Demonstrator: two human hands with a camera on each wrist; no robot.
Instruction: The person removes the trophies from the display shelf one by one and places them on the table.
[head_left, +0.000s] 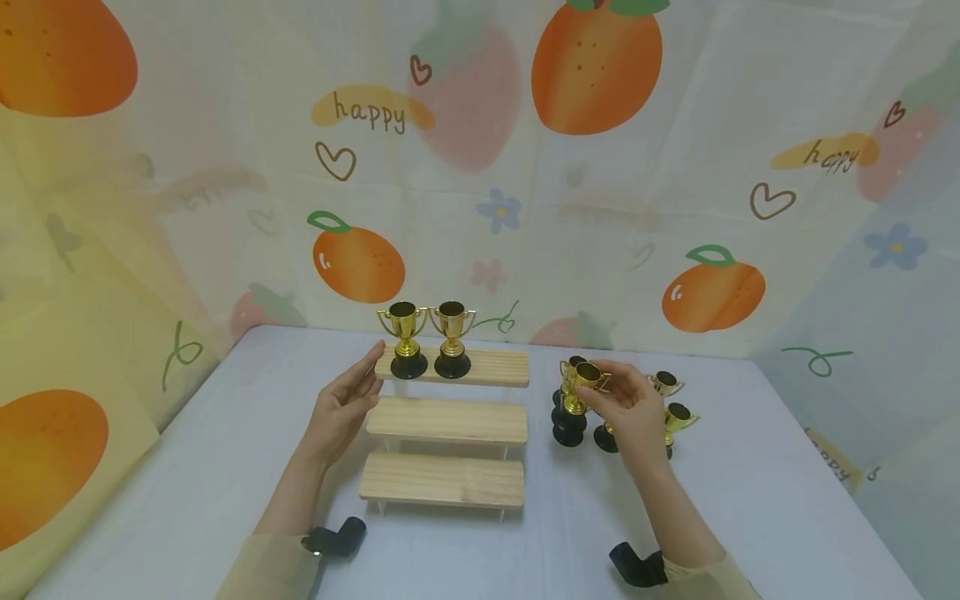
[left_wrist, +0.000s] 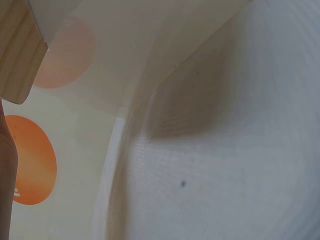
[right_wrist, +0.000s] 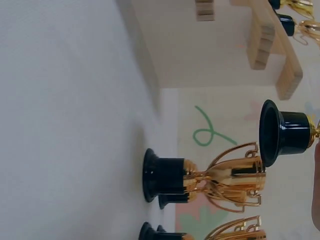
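Between the thumb and fingers of my right hand (head_left: 626,404) is a small gold trophy cup (head_left: 588,377) with a black base (right_wrist: 292,132), raised above other trophies. Its base hangs clear of the table in the right wrist view. My left hand (head_left: 341,412) rests against the left end of a three-tier wooden display stand (head_left: 450,421), fingertips at the top board and thumb near the middle one. Two gold trophies, a left one (head_left: 407,337) and a right one (head_left: 452,337), stand side by side on the top board's left half.
Several more trophies stand right of the stand, including one (head_left: 678,421) beyond my right wrist and a nearer one (right_wrist: 225,177) in the right wrist view. A white cloth covers the table (head_left: 750,500). Behind it hangs a fruit-printed curtain (head_left: 585,183).
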